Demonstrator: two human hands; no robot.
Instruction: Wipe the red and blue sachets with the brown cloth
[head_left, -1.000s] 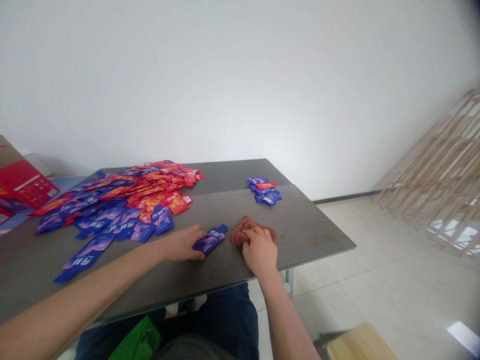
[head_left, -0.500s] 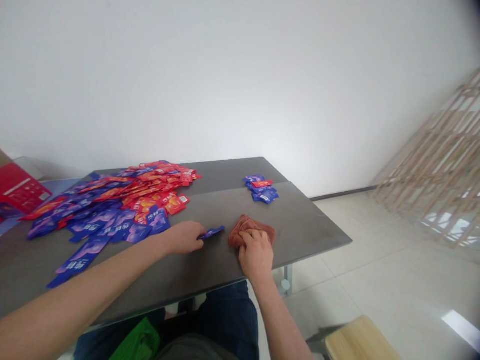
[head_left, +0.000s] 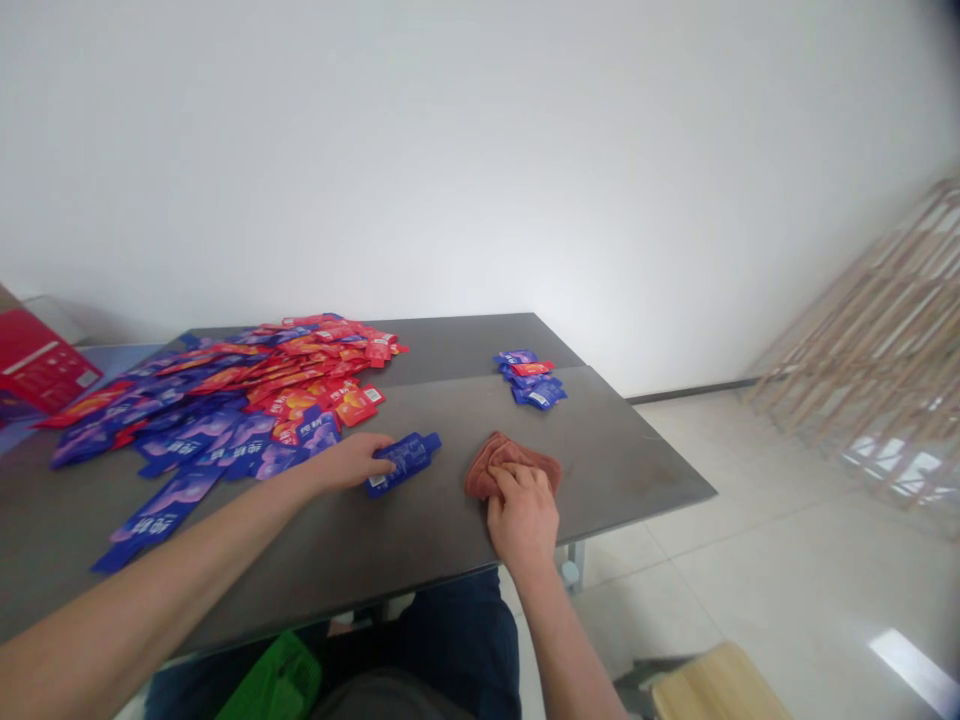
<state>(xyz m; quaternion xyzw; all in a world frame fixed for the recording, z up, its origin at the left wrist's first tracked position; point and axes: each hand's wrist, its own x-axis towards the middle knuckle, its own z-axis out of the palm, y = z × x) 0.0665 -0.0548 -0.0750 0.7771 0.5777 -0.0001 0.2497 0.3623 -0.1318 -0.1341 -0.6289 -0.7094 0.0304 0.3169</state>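
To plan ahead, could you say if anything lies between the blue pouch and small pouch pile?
Nothing visible: bare grey tabletop separates the glossy blue pouch from the small pouch pile; a brown cloth sits aside.

Hands: two, left hand (head_left: 349, 462) and right hand (head_left: 523, 517). At the left fingers (head_left: 382, 442): one blue sachet (head_left: 403, 464). Under the right fingers (head_left: 517, 478): one reddish-brown cloth (head_left: 486, 470). Beyond them: one small sachet pile (head_left: 530, 380), roughly six. Left of the left fingers: one large sachet heap (head_left: 300, 400), too many to count.
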